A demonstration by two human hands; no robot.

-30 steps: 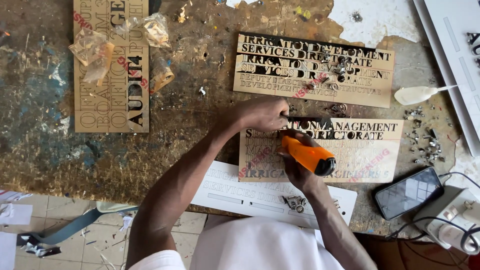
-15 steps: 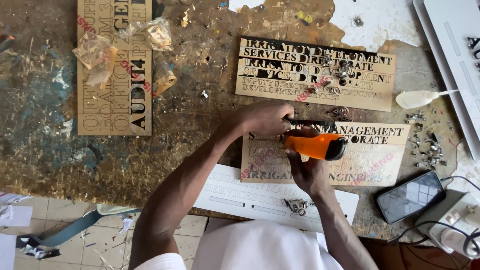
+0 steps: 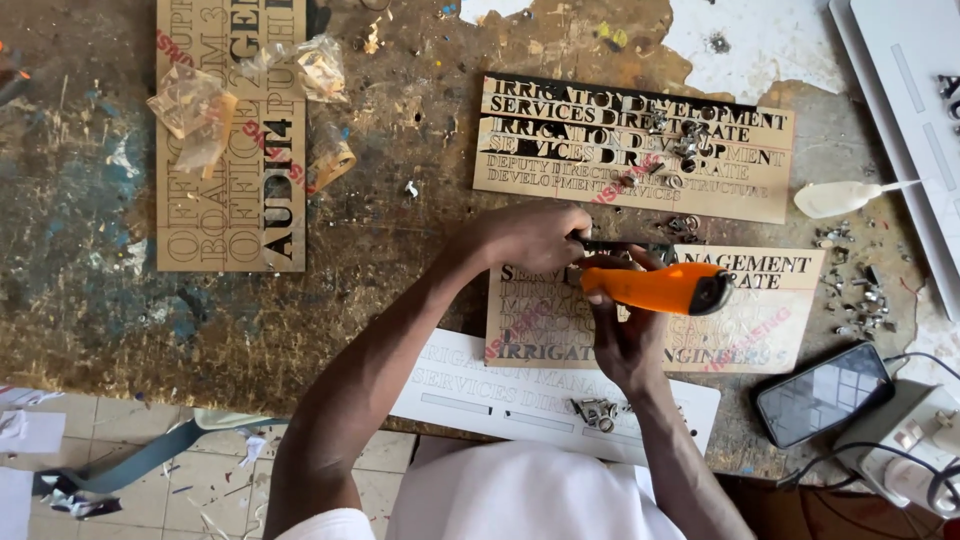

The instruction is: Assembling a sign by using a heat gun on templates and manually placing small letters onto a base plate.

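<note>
My right hand grips an orange utility knife with a black end, held level over a tan stencil sheet with cut-out lettering. My left hand presses down on the upper left part of that sheet, fingers curled beside the knife's tip. The tip and the spot under it are hidden by my fingers. A white sign board with pale lettering lies under the sheet's near edge, with a few small dark cut-out letters on it.
A second tan lettered sheet lies further back, a third at the left with crumpled clear tape on it. A phone, a white power strip with cables, a white squeeze bottle and loose letter scraps sit right.
The orange knife has swung from pointing down-right to lying level across the sheet. My left hand stays pressed on the sheet's upper left.
</note>
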